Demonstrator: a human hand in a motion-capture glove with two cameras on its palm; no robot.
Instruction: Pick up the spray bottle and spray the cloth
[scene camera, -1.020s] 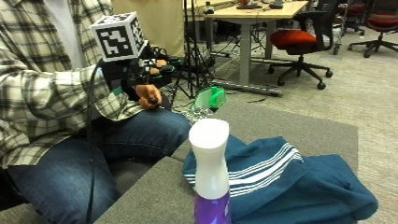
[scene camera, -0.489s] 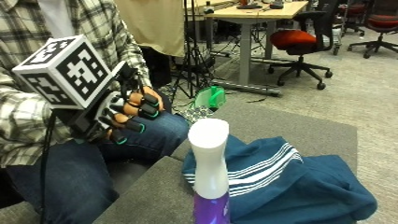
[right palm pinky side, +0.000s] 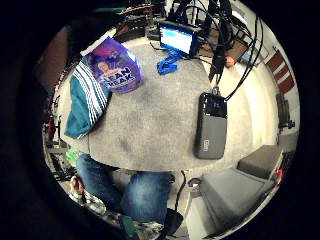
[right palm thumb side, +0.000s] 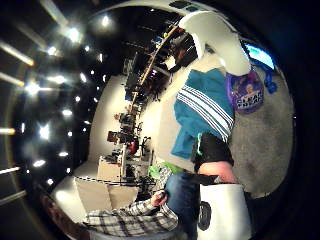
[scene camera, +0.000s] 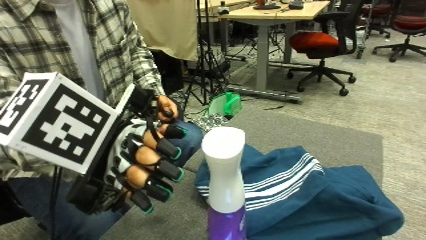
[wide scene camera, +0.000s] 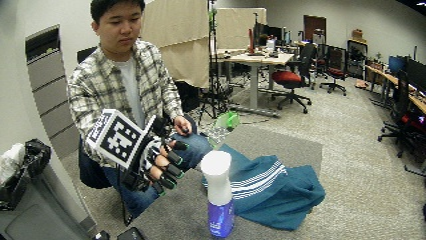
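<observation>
An office lies behind the grey table (scene camera: 313, 137). My right hand (scene camera: 143, 165) has swung up from my lap, fingers loosely curled, holding nothing, beside the spray bottle (scene camera: 225, 185) standing against the cloth (scene camera: 299, 190) mid-table; grasping comes next.

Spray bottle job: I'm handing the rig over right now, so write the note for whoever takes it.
Right hand: in the air beside the spray bottle, fingers loosely curled, holding nothing and not touching the bottle.
Spray bottle: upright on the grey table, white top, purple body, untouched.
Cloth: blue with white stripes, bunched on the table right behind and beside the bottle.
Bare hand: resting on the person's lap.
Done: nothing yet.
Left: grip the bottle, lift it, aim at the cloth and spray.
</observation>
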